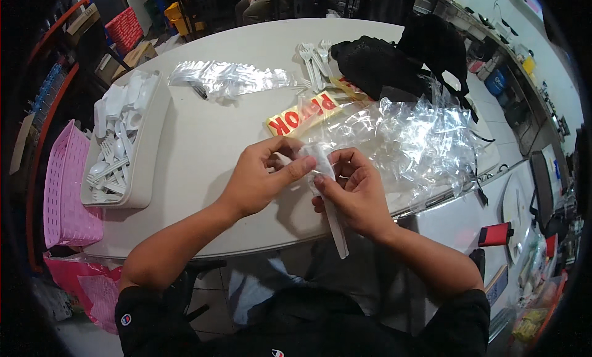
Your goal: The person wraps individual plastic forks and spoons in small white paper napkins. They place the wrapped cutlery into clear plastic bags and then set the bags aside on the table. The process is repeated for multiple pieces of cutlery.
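Over the near part of the table, my two hands meet in front of me. My left hand [254, 177] pinches a crumpled white tissue-like wrap [320, 161] between thumb and fingers. My right hand [357, 200] is closed around the same bundle from the other side. Below the right hand sticks out a pale plastic cutlery handle [336, 230], pointing down toward the table's near edge. The other end of the cutlery is hidden by the wrap and my fingers, so its kind does not show.
A cream bin [154, 153] of white plastic cutlery stands left, beside a pink basket [65, 187]. Clear plastic bags [425, 147] spread to the right. Farther back lie small clear sleeves [234, 78], white plastic forks [311, 64], a yellow-and-red packet [302, 113] and a black bag [370, 64].
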The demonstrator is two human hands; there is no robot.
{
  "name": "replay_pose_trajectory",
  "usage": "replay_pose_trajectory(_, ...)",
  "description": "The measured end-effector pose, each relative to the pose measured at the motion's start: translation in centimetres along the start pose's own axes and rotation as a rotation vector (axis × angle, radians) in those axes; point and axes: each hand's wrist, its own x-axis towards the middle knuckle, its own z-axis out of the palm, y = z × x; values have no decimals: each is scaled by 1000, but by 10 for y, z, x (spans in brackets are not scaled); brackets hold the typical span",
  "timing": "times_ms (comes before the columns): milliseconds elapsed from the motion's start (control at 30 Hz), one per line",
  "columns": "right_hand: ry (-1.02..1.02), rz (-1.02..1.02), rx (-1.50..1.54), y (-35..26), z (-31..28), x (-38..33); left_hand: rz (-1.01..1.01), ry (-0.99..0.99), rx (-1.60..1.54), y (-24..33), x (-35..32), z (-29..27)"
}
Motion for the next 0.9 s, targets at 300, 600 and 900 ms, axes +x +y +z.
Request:
replay_pose_trajectory(300, -53, 11, 19, -5, 10, -1, 122, 58, -50, -2, -1, -1)
replay_pose_trajectory(600, -193, 26, -273, -1, 3, -2, 224, 211, -118, 5, 12, -15)
replay_pose_trajectory(900, -68, -43, -124, -3, 10, -5, -48, -91, -48, -1, 0, 1)
